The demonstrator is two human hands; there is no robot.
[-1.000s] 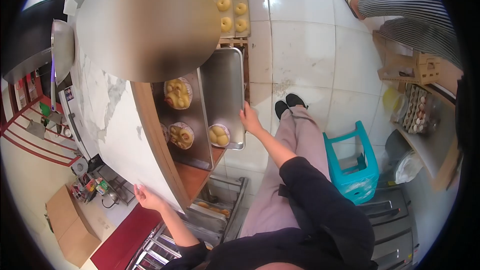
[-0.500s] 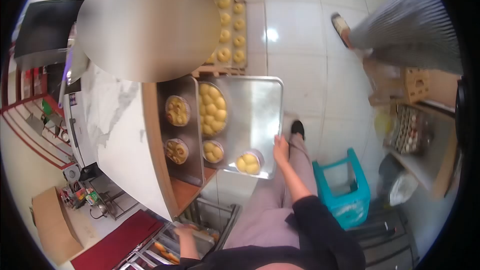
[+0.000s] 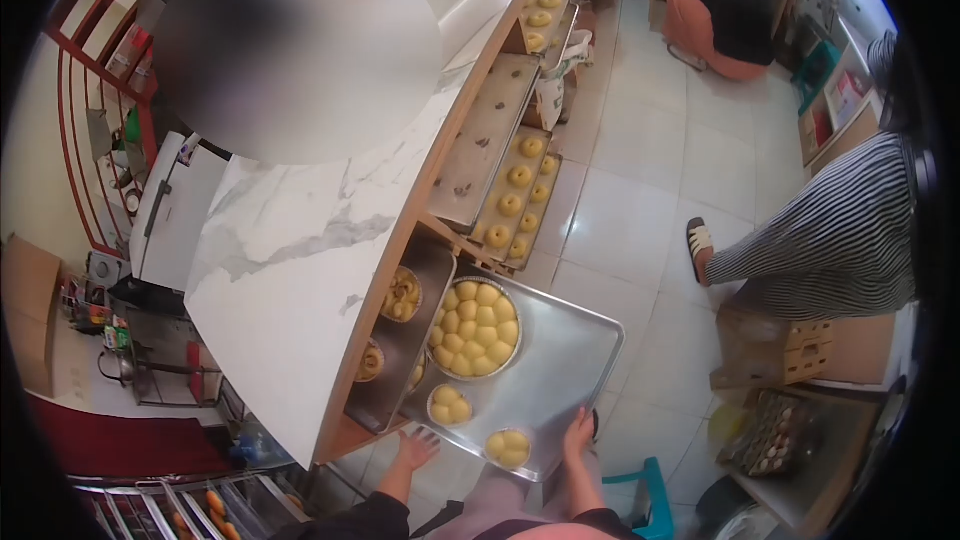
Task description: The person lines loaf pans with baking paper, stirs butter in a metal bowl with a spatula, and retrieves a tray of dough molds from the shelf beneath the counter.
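Observation:
A large metal baking tray [image 3: 570, 365] juts out from under the marble counter. It carries a big round pan of dough balls [image 3: 475, 328] and small paper cups of dough, among them one cup [image 3: 450, 405] by the counter and another [image 3: 508, 448] near the close edge. My right hand [image 3: 578, 435] grips the tray's right-hand near corner. My left hand [image 3: 416, 450], fingers spread and holding nothing, is just off the tray's near-left edge. Beside this tray, a second tray [image 3: 425, 285] holds filled buns in paper cups [image 3: 401, 295].
The marble counter [image 3: 290, 240] runs along the left. Further trays of ring-shaped dough [image 3: 519, 177] sit along its side. A person in a striped garment [image 3: 830, 230] stands at right, near an egg tray [image 3: 770, 440]. A teal stool [image 3: 655, 500] and a rack [image 3: 190, 505] are close by.
My left hand has left the rack at lower left and come up near the tray, fingers spread. My right hand stays on the tray. The view has turned, showing more counter.

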